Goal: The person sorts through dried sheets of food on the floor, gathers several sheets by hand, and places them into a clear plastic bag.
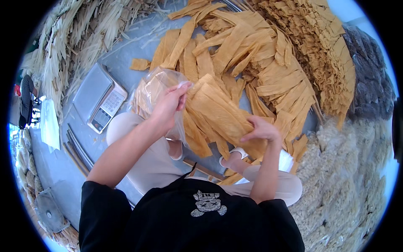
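My left hand [174,100] pinches the rim of a clear plastic bag [181,126]. Inside the bag, to the left of that hand, show folded ochre crinkled strips [141,94]. A flat bundle of the same ochre strips [217,104] slants from near the bag's rim down to my right hand [264,129]. The right thumb and fingers grip its lower right end; part of the fingers is hidden. Whether the bundle's upper end is inside the bag, I cannot tell. Loose ochre strips [242,41] lie heaped on the grey floor beyond both hands.
A digital scale [94,91] stands at the left, near thin rods [77,148]. Pale dried fibres [63,47] are piled at upper left. Ochre ruffled bundles [315,47], dark grey bundles [366,72] and whitish fluffy ones [343,176] line the right. A round fan [48,212] is at lower left.
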Action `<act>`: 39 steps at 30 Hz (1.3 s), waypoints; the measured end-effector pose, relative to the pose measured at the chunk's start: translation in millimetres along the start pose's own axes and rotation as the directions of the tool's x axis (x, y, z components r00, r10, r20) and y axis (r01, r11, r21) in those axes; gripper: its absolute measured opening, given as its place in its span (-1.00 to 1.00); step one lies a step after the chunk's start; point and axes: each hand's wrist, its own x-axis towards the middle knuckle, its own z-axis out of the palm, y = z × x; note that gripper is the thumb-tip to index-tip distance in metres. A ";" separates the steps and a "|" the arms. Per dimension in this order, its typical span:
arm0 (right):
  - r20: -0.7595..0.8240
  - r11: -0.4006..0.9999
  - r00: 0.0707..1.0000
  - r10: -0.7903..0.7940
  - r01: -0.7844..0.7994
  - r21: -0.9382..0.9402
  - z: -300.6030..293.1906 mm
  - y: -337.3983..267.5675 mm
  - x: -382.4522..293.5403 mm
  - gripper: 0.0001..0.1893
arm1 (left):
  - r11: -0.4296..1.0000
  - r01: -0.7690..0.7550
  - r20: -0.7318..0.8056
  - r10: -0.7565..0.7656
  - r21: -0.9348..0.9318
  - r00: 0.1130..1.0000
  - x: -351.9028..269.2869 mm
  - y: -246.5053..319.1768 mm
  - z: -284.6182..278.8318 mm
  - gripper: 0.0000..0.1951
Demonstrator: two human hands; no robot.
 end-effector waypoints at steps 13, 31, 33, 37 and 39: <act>-0.227 0.898 0.902 -0.367 0.408 0.168 111.1 -71.8 129.8 -0.64 | 0.924 -0.158 0.267 0.063 0.348 0.961 -9.8 -28.3 20.9 -0.70; -0.892 0.975 0.395 -0.220 0.117 -0.189 -79.8 75.5 194.6 -0.62 | 0.970 0.178 0.237 -0.214 0.166 0.948 -22.5 -10.1 14.0 -0.79; -0.860 0.999 0.508 -0.050 0.042 -0.033 -109.1 79.1 223.7 -0.47 | 0.965 0.211 0.217 -0.242 0.157 0.946 -21.7 -4.5 14.7 -0.81; -0.866 0.963 0.462 0.192 -0.259 0.075 -131.6 88.0 264.4 -0.34 | 0.955 0.251 0.241 -0.284 0.158 0.928 -16.7 -5.5 9.8 -0.62; -0.849 0.943 0.473 0.237 -0.324 0.082 -133.0 101.0 269.5 -0.29 | 0.955 0.255 0.245 -0.287 0.154 0.926 -15.9 -4.6 10.0 -0.63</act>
